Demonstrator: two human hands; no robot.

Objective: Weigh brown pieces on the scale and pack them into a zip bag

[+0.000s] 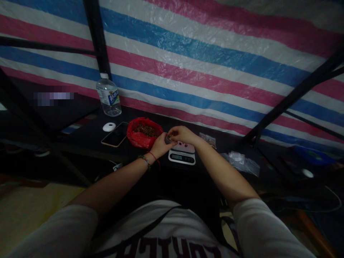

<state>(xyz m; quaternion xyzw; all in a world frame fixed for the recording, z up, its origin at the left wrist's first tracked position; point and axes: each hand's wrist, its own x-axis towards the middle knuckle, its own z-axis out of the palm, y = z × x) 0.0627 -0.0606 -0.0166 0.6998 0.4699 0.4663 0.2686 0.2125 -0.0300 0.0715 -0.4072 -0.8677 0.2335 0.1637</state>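
Note:
My left hand (159, 144) pinches what looks like a small clear plastic bag (168, 139), just above the left side of a white digital kitchen scale (182, 158). My right hand (183, 134) reaches in from the other side, fingers closed together at the bag's mouth; what they hold is too small to make out. A few dark bits (186, 145) lie on the scale's pan. Left of my hands sits a red plastic bag (139, 140), its top open, with many small brown pieces (146, 130) inside.
A phone (115, 135), a white oval object (109, 127) and a clear bottle (109, 96) stand or lie leftward. A filled small bag (208, 139) and clear bags (242, 163) lie rightward. Dark metal posts (98, 43) and striped sheeting (188, 64) border the black table.

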